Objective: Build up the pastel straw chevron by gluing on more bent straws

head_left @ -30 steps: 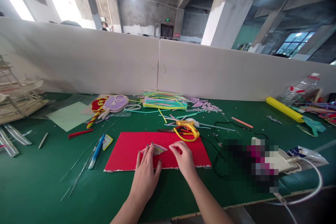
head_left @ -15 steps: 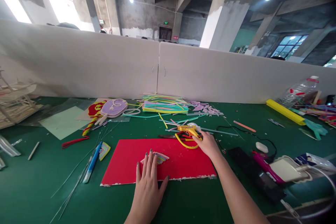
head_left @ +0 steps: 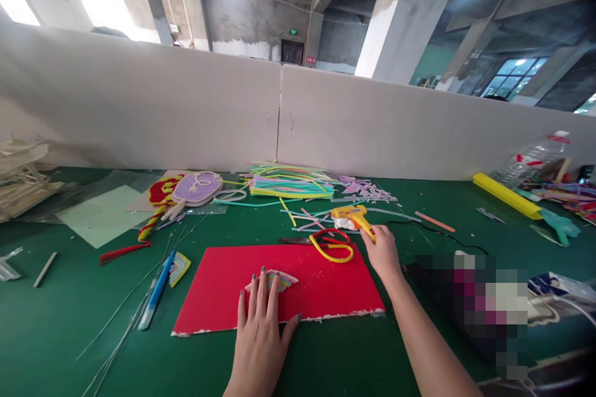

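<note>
My left hand (head_left: pixel 261 329) lies flat with its fingers stretched out, the fingertips over a small striped rainbow piece (head_left: pixel 282 281) on a red board (head_left: pixel 223 288). Part of that piece is hidden under the fingers. My right hand (head_left: pixel 384 251) is closed round the handle end of a yellow hot glue gun (head_left: pixel 352 214), whose nozzle points left. White crumpled material (head_left: pixel 345 224) shows just below the gun. Scissors (head_left: pixel 336 254) with red and yellow handles rest across the board's far edge. Another rainbow piece (head_left: pixel 179 269) lies beside a blue pen-like tool (head_left: pixel 161 285) at left.
A bundle of pastel strips (head_left: pixel 291 183) lies near the white partition (head_left: pixel 209 105), with small lilac scraps (head_left: pixel 367 189) beside it. A purple fan-shaped piece (head_left: pixel 201 190) is at left. A plastic bottle (head_left: pixel 535 158) and yellow bar (head_left: pixel 506 197) are at right. Thin wires lie left.
My right hand has moved right and slightly down, its fingers now round the glue gun's handle. The gun has shifted right, clear of the scissor handles. My left hand stays on the rainbow piece.
</note>
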`<state>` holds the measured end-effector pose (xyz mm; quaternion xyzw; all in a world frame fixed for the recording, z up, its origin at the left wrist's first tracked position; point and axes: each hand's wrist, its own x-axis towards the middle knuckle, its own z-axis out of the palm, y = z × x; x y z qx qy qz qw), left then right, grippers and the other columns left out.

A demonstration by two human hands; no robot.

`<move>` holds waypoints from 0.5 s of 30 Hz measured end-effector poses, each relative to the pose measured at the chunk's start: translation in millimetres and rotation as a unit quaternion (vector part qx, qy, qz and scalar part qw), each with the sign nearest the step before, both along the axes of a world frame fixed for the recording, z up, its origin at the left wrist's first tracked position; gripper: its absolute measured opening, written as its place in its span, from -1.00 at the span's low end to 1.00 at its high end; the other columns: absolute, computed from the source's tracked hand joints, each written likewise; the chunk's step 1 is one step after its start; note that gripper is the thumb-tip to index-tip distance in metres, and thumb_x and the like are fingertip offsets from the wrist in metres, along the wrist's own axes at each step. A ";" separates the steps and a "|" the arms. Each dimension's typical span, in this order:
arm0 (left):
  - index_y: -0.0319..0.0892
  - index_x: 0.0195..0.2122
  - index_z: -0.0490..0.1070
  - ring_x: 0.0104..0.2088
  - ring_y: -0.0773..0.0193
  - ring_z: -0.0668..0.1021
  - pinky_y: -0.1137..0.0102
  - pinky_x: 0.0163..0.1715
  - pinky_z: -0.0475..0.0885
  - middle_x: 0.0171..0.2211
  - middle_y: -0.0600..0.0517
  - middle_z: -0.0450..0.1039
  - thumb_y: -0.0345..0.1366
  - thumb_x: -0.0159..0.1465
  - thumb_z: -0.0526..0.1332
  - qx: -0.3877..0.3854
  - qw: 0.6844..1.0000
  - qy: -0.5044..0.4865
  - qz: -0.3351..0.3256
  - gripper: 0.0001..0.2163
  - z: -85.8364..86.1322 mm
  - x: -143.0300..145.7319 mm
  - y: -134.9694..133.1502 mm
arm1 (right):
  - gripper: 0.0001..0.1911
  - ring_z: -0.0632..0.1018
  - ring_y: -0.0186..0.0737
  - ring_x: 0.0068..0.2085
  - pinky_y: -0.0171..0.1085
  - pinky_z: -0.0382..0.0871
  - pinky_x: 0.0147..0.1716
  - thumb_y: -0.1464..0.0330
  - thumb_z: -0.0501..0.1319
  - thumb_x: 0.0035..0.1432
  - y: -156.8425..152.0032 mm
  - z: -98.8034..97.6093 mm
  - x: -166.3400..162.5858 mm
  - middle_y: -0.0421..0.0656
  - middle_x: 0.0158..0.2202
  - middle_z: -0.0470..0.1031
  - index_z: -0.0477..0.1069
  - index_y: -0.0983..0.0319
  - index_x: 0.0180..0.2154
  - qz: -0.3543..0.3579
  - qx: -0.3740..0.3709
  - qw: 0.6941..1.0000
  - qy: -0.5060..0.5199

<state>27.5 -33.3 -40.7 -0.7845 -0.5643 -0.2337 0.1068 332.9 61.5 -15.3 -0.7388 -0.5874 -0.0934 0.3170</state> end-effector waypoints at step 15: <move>-0.23 0.27 0.02 0.26 -0.08 0.15 -0.05 0.16 0.11 0.27 -0.22 0.07 -0.08 0.29 0.02 -0.025 1.000 -0.009 -0.010 -0.43 4.4 1.6 -1.4 | -0.48 0.30 -0.01 0.17 -0.05 0.24 0.10 0.08 0.19 0.10 -4.8 10.3 -49.0 -0.01 0.17 0.26 0.35 0.14 0.07 0.217 -0.085 0.972 0.038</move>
